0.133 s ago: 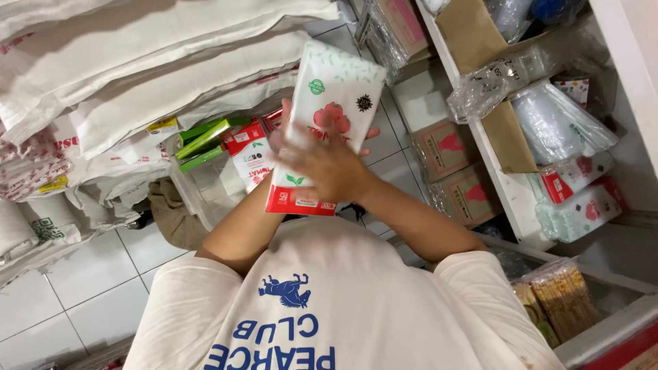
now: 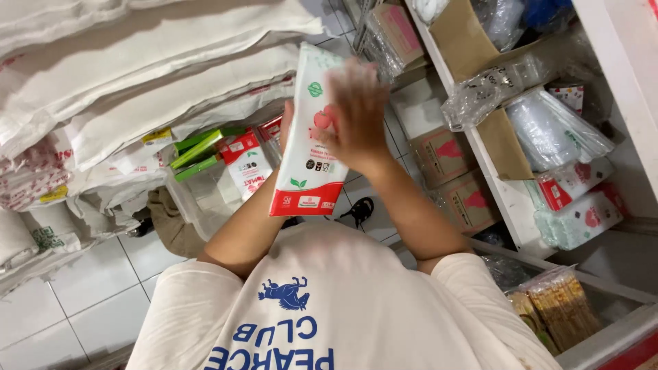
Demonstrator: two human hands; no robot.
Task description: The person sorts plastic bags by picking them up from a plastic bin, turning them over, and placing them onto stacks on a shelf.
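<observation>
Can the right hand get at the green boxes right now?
Probably not directly. The right hand lies flat on the packet, which the left hand holds up between it and the green boxes. It would have to go around.

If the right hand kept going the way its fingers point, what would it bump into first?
Probably nothing new: the right hand already lies on the white and red packet. Past the packet, its fingers point toward the stacked white sacks, though depth is hard to judge.

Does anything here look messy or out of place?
Yes: red-and-white packets and green boxes lie tumbled at angles beside the stacked white sacks, not in rows. The white and red soft pack between both hands looks intact.
</observation>
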